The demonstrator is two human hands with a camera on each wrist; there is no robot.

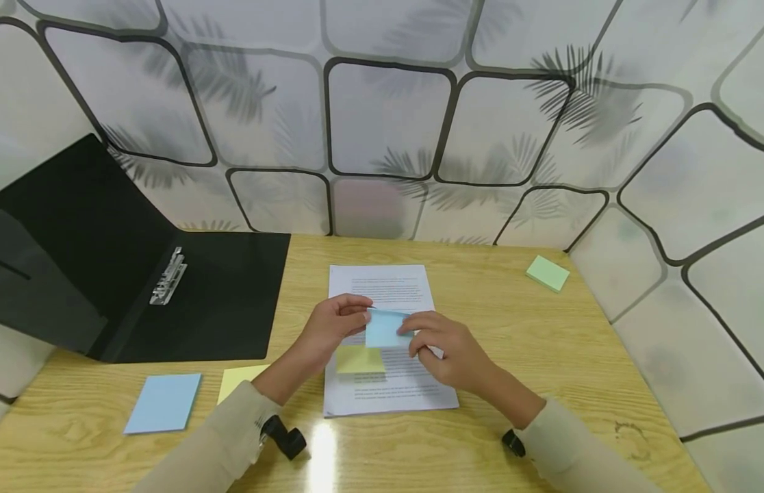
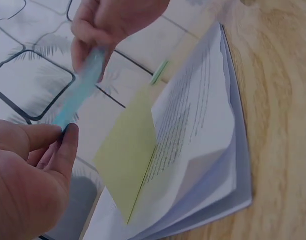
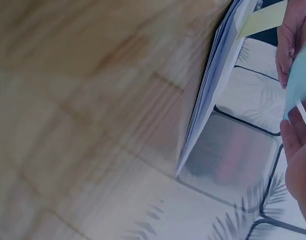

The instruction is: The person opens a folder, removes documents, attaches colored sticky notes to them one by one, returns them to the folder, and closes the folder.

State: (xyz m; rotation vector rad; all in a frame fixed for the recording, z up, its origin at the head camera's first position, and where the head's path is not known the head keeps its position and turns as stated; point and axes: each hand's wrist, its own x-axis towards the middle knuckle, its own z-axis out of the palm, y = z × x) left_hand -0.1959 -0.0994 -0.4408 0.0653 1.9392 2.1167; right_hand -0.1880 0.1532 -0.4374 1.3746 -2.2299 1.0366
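A light blue sticky note (image 1: 385,330) is stretched between both hands above a stack of printed sheets (image 1: 406,387). My left hand (image 1: 333,327) pinches its left edge between thumb and fingers. At the other edge, my right hand (image 1: 452,349) holds it with curled fingers. The left wrist view shows the note (image 2: 79,92) slanting from one hand to the other, slightly blurred. Below it, a yellow sticky note (image 1: 360,359) is on the top sheet; one side of it stands up off the paper (image 2: 125,160). In the right wrist view the right hand (image 3: 300,160) is partly cut off.
An open black folder (image 1: 234,294) with a metal clip (image 1: 169,277) lies at the left. Before it are a blue sticky pad (image 1: 163,404) and a yellow one (image 1: 239,381), partly behind the left arm. A green pad (image 1: 547,273) sits far right. A patterned wall (image 1: 388,123) borders the table.
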